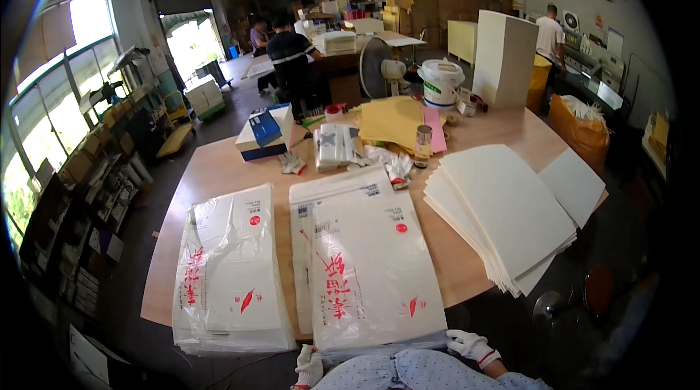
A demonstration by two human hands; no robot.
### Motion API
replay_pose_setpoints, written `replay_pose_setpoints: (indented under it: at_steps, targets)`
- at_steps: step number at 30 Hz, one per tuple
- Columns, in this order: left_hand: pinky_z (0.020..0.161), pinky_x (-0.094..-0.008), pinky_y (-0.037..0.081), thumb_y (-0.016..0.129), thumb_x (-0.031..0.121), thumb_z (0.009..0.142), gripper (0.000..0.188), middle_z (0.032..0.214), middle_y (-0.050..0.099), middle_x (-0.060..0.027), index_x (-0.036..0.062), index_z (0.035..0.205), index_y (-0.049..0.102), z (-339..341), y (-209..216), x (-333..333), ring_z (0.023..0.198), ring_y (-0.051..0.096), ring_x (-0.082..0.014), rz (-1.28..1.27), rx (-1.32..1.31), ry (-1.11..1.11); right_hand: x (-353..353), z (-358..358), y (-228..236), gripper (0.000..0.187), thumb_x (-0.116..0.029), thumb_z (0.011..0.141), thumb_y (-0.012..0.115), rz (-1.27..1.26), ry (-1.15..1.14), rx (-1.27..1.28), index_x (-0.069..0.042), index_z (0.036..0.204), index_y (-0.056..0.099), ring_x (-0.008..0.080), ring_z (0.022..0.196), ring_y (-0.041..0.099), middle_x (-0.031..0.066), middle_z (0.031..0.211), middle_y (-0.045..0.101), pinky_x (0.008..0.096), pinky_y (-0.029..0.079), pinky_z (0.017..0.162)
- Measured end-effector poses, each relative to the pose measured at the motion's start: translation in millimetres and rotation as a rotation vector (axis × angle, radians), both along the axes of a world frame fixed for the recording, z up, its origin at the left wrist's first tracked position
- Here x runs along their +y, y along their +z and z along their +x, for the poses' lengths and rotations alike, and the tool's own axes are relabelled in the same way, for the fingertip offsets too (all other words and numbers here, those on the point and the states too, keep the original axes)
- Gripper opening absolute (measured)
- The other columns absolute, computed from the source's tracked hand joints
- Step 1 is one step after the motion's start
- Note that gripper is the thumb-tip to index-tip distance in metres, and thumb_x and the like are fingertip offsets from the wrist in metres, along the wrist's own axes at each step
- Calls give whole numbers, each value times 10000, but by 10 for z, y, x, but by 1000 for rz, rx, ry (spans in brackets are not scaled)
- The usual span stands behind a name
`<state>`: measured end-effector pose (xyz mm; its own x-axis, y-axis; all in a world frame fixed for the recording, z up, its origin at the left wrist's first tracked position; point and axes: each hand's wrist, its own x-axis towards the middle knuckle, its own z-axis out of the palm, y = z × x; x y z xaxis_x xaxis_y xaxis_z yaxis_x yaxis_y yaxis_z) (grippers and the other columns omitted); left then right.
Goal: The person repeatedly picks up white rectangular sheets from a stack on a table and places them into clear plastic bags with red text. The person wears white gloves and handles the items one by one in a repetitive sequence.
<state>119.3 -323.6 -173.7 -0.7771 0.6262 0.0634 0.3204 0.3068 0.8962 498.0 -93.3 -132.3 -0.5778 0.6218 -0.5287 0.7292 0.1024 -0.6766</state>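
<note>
A clear plastic bag (375, 266) printed with red characters and a red leaf, with white sheets inside, lies in front of me, its near end at the table's front edge. In a white knitted glove, my left hand (309, 367) is closed on the bag's near left corner. At the near right corner my right hand (472, 348), gloved alike, pinches the plastic edge. Under this bag, toward the far left, more printed packages (343, 189) stick out. Another plastic-wrapped stack (237, 266) rests on the left. To the right is a fanned pile of white sheets (507, 204).
Across the table's (164, 273) far side are a box with a blue packet (265, 127), yellow envelopes (390, 121), a glass jar (423, 145), spare gloves (292, 164), a white bucket (441, 83) and a tall white stack (503, 58). A fan (378, 69) and several people stand beyond.
</note>
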Motion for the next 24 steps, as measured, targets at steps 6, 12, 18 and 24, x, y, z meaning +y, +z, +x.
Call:
replay_pose_setpoints:
  at_steps: [6,12,18,24]
  targets:
    - [529,-312,400,483,-54,662,92,661,471,-102,35,687,485,-234,1647,616,592,494,-239,401,330,-370,74,-825,-788,363,-214,885,562,-417,-558,742,-9,1180,514,137,942,568,56,1045,590,294,472,828]
    - [589,-298,377,478,105,834,114,705,500,-28,86,726,509,-795,1843,-179,661,473,-157,1182,10,334,-183,-2570,45,369,-249,892,573,-619,-396,976,-25,1179,514,111,907,560,35,1028,591,271,487,735]
    - [751,-318,414,408,265,903,270,777,546,-47,68,781,547,-2832,1242,-1355,805,500,-158,1213,32,760,-953,-3766,128,281,-280,927,506,-724,413,672,-30,1052,532,104,629,552,30,810,583,251,496,608]
    - [719,-389,466,482,284,882,295,868,617,-124,16,927,596,-2740,-53,-2187,813,593,-252,551,-89,1003,-1169,-3642,237,281,-307,944,469,-593,457,592,-43,1030,514,89,621,538,8,758,544,239,450,524]
